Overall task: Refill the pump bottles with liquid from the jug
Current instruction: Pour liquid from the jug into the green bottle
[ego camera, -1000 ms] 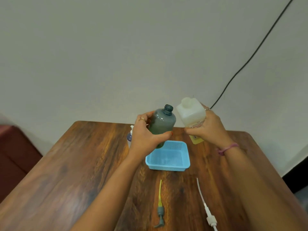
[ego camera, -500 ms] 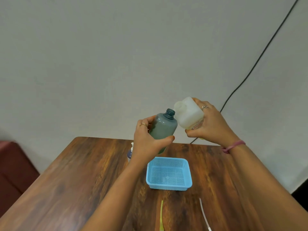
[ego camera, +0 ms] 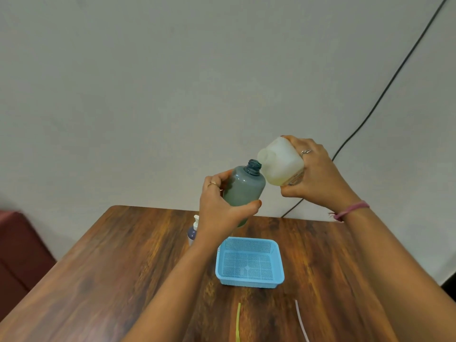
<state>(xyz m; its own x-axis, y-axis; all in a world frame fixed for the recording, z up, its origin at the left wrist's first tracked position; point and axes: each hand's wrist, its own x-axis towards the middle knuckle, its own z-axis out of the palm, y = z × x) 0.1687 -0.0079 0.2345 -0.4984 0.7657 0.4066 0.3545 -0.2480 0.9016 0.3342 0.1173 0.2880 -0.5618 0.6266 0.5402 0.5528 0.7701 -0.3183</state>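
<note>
Head view, nearest you: a yellow tube (ego camera: 238,323) and a white tube (ego camera: 301,320) lie on the wooden table (ego camera: 118,262), with a blue mesh basket (ego camera: 249,262) just beyond them. Above the basket, your left hand (ego camera: 218,208) grips the grey-green bottle (ego camera: 244,187), its open neck tilted toward the jug. Your right hand (ego camera: 318,176) clasps the translucent jug (ego camera: 280,162), tipped sideways so its mouth sits right at the bottle's neck. Behind your left wrist stands a pump bottle (ego camera: 192,232), mostly hidden. Farther back, a black cable (ego camera: 385,87) runs up the wall.
</note>
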